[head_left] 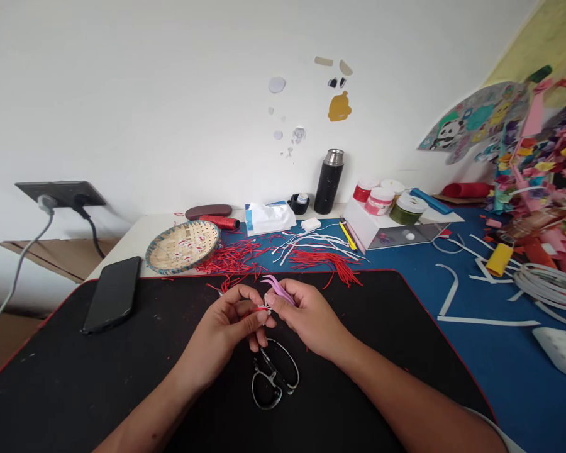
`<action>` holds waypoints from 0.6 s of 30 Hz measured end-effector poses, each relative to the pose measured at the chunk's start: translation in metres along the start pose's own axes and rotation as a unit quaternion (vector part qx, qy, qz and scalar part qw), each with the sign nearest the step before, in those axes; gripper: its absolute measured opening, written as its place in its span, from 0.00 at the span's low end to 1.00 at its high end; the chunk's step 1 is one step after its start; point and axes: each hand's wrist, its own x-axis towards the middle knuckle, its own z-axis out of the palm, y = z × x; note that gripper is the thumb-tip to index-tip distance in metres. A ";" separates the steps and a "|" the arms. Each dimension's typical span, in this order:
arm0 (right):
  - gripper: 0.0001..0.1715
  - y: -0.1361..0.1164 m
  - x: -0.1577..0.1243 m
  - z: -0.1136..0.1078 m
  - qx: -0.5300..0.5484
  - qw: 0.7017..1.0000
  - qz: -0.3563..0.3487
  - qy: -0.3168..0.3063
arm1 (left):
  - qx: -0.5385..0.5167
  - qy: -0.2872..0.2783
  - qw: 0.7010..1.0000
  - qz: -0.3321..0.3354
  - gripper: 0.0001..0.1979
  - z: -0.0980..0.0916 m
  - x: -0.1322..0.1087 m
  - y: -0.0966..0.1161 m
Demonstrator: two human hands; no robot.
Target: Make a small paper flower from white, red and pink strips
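Observation:
Above the black mat (170, 365), my left hand (238, 318) pinches a small piece of red and white cord (264, 308) between thumb and fingers. My right hand (306, 311) meets it from the right, its fingertips at the same cord. Purple curved tweezers (279, 289) are held in my right hand, their tips pointing up and left, away from the cord. Just below both hands lies a pair of black-handled scissors (276, 377). The fingers hide most of the cord piece.
A phone (112, 294) lies at left, with a woven basket (183, 246) beyond. Red cords (233, 257) and white cords (316, 242) lie behind the mat. A black bottle (329, 182) and jars (378, 201) on a stand are farther back; white strips (488, 321) lie at right.

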 end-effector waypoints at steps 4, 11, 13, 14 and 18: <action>0.15 0.002 0.000 0.000 0.001 1.000 -0.002 -0.011 | 0.013 0.007 1.000 0.003 0.18 0.000 0.000 0.001; 0.16 0.001 0.002 -0.002 -0.049 0.998 -0.005 0.025 | 0.126 0.055 0.990 0.006 0.18 -0.003 -0.001 0.006; 0.16 0.001 0.002 -0.002 -0.049 0.998 -0.005 0.034 | 0.170 0.066 0.983 -0.001 0.17 -0.005 -0.003 0.008; 0.16 0.001 0.002 -0.002 -0.049 0.998 -0.004 0.038 | 0.191 0.073 0.979 0.001 0.17 -0.006 -0.003 0.010; 0.17 0.001 0.001 -0.002 -0.042 0.998 0.001 0.043 | 0.257 0.097 0.961 0.037 0.15 -0.008 -0.006 0.012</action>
